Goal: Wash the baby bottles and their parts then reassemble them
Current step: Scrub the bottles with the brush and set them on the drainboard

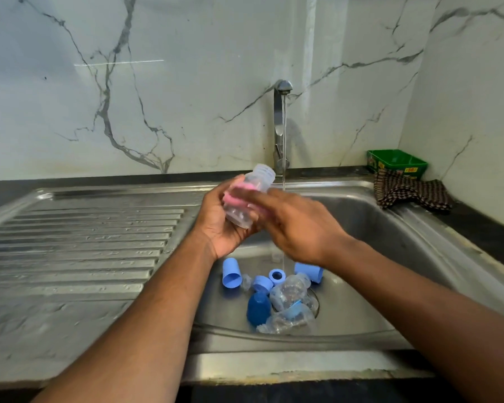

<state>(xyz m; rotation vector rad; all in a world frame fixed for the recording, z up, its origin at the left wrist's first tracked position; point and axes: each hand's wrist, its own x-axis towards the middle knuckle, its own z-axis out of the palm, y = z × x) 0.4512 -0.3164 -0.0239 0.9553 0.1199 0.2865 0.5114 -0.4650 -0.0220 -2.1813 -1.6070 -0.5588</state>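
My left hand [224, 225] grips a clear baby bottle [259, 181] from below, tilted with its open neck toward the tap. My right hand [297, 225] lies over the bottle's side and presses a pink sponge [239, 189] against it; the hand is motion-blurred. Down in the sink basin [376, 228] lie two more clear bottles [290, 292], light blue caps [231, 273], a light blue ring [277, 276] and a dark blue cap [258, 309]. Water runs from the tap [281, 91] in a thin stream just right of the held bottle.
A ribbed steel drainboard [79, 245] stretches to the left of the basin. At the back right corner stand a green box [396, 161] and a checked cloth [410, 193] draped over the sink edge. A marble wall rises behind.
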